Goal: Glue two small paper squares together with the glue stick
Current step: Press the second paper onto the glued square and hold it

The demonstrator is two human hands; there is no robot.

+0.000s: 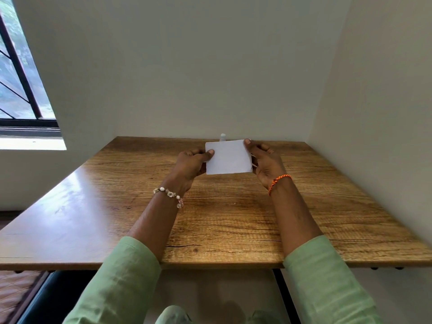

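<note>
A: White paper square [228,157], plain and flat, held up over the far surface [233,218].
B: Left hand [192,163] and right hand [266,162] each pinch an edge; glue stick [222,137] stands behind.

Soft daylight entered through dark-framed window [21,73] at left, sill overexposed. Pale glare spread over left part of brown wood-grain bench [233,218]. Faint shadows lay beneath forearms. Wide-angle lens bent walls and bench edges. Green sleeves [121,281] at bottom looked slightly smeared; centre sharp.
</note>
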